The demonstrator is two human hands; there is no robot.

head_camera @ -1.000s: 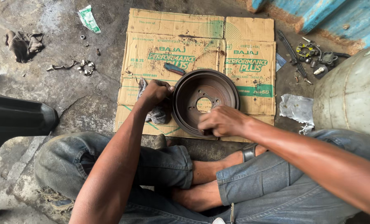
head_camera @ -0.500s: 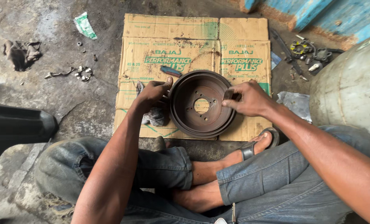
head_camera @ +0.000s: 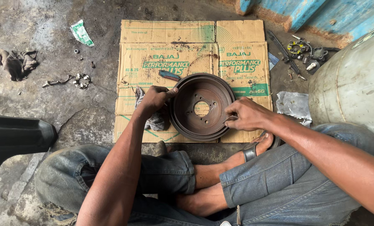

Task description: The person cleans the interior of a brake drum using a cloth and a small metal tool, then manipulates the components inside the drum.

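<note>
A: What's in hand here?

B: Rusty brake drum (head_camera: 201,108), open side up, lying flat on the flattened cardboard box (head_camera: 237,33) on the concrete floor (head_camera: 49,96), right in front of the person's crossed legs.

A: Left hand?

B: Left hand (head_camera: 153,100) is on the drum's left rim, thumb over the lip, fingers closed around the edge. A grey rag (head_camera: 155,121) sits under that hand, touching the drum's side.

A: Right hand?

B: Right hand (head_camera: 245,115) is at the right rim, fingertips pinched narrow on something small against the inner wall. Can't tell what it is; too small.

A: How would the drum handle?

B: My guess: cast metal, heavy, fully stiff, no flex. The rusty surface looks rough, so grip should be decent, though dust or grease could make it slick. Best hold looks like the rim, a hand on each side. The centre hole and bolt holes are too tight for fingers.

A: Anything else around?

B: A small dark flat piece (head_camera: 169,75) on the cardboard just above the drum. Loose metal parts (head_camera: 306,52) at the upper right, a crumpled plastic bag (head_camera: 295,104) beside a big pale metal cylinder (head_camera: 354,83), another rag (head_camera: 17,62) and a small ring-shaped part (head_camera: 81,80) at the far left.
</note>
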